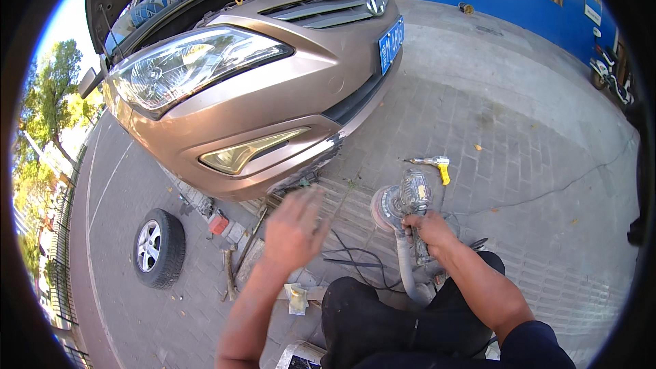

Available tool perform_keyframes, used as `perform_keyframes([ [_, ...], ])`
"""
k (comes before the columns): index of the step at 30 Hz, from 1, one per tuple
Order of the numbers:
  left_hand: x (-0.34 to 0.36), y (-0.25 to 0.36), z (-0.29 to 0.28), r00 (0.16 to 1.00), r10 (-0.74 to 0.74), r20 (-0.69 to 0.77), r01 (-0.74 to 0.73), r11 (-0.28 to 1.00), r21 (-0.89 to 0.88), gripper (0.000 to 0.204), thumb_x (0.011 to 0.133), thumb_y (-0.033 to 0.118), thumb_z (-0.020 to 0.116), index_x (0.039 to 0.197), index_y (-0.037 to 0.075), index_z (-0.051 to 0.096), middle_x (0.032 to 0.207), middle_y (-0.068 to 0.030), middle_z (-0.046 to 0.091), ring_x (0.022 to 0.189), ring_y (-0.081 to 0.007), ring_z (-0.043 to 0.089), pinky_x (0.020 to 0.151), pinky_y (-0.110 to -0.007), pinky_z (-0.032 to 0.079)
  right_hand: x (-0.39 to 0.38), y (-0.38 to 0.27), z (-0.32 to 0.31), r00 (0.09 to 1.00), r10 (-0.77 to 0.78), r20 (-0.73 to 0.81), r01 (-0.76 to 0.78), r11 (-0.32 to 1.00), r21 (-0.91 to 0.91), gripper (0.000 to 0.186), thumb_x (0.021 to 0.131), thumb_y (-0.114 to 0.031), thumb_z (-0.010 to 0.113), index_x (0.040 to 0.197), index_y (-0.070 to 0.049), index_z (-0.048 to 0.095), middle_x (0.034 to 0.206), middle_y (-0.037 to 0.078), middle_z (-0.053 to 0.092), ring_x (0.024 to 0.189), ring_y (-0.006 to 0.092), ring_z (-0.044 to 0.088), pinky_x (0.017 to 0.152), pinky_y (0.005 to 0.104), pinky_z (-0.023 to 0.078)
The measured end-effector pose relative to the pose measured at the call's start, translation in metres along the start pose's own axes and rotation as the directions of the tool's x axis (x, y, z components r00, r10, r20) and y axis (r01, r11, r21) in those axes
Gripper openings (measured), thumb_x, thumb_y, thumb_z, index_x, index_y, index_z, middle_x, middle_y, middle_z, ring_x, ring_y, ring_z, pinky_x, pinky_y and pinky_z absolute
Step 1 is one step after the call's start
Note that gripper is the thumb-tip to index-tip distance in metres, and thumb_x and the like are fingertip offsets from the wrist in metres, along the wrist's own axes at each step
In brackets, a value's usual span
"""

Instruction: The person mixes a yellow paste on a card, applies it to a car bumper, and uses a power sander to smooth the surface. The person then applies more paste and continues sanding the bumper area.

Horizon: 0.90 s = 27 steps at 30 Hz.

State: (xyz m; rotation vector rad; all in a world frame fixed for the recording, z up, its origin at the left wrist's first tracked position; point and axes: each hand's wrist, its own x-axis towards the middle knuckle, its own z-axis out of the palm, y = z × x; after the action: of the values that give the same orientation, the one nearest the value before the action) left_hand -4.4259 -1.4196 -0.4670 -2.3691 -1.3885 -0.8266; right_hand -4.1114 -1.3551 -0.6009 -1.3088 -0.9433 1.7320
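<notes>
My right hand (432, 231) grips a dusty orbital sander (411, 199) with a hose (408, 273), held over the paving at centre right. My left hand (294, 229), blurred but with fingers apart, is raised just below the scuffed lower bumper (307, 164) of a bronze car (273, 82) with its bonnet up. Beyond the sander lies a yellow-handled tool (443, 170). Left of my left hand lie a long bar (251, 240), a hammer (229, 275) and a red object (219, 224) on the ground.
A loose wheel (157, 249) lies on the left paving, with a railing (58, 246) and trees beyond. Black cables (362, 264) cross the ground by my knees. A blue wall (492, 7) runs along the back, with a parked scooter (611, 75) at the right.
</notes>
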Motion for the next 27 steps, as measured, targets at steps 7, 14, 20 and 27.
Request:
perform_keyframes([
  [7, 0.148, -0.187, -0.16, 0.984, 0.109, -0.144, 0.012, 0.758, 0.652, 0.064, 0.107, 0.022, 0.068, 0.162, -0.003, 0.048, 0.166, -0.0228, 0.052, 0.154, -0.0409, 0.048, 0.129, -0.048, 0.04, 0.051, -0.068, 0.018, 0.983, -0.163, 0.083, 0.169, 0.983, -0.072, 0.02, 0.099, -0.016, 0.081, 0.092, 0.002, 0.074, 0.077, 0.008, 0.07, 0.062, 0.017, 0.066, 0.054, 0.0356, 0.051],
  [14, 0.176, -0.322, -0.14, 0.957, 0.021, -0.289, 0.235, 0.527, 0.817, 0.082, 0.112, 0.053, 0.054, 0.172, 0.001, 0.032, 0.179, -0.0207, 0.033, 0.168, -0.0381, 0.026, 0.135, -0.057, 0.023, 0.097, -0.076, 0.022, 0.976, -0.198, 0.087, 0.209, 0.966, -0.15, 0.022, 0.097, -0.015, 0.081, 0.091, 0.004, 0.073, 0.074, 0.008, 0.068, 0.058, 0.0194, 0.063, 0.05, 0.0367, 0.049],
  [20, 0.171, -0.318, -0.126, 0.929, 0.084, -0.361, 0.265, 0.53, 0.806, 0.084, 0.11, 0.054, 0.056, 0.174, 0.005, 0.031, 0.179, -0.0168, 0.034, 0.168, -0.0332, 0.026, 0.136, -0.056, 0.022, 0.13, -0.101, 0.049, 0.974, -0.186, 0.127, 0.208, 0.96, -0.19, 0.02, 0.1, -0.016, 0.076, 0.095, 0.003, 0.072, 0.076, 0.007, 0.068, 0.056, 0.0179, 0.061, 0.05, 0.0353, 0.048],
  [27, 0.17, -0.322, -0.126, 0.915, 0.147, -0.375, 0.245, 0.536, 0.808, 0.08, 0.109, 0.053, 0.057, 0.171, 0.005, 0.038, 0.177, -0.0146, 0.039, 0.166, -0.032, 0.032, 0.136, -0.054, 0.022, 0.154, -0.103, 0.071, 0.979, -0.187, 0.08, 0.199, 0.96, -0.196, 0.022, 0.1, -0.017, 0.076, 0.094, 0.004, 0.072, 0.077, 0.007, 0.067, 0.056, 0.0172, 0.062, 0.048, 0.0354, 0.049],
])
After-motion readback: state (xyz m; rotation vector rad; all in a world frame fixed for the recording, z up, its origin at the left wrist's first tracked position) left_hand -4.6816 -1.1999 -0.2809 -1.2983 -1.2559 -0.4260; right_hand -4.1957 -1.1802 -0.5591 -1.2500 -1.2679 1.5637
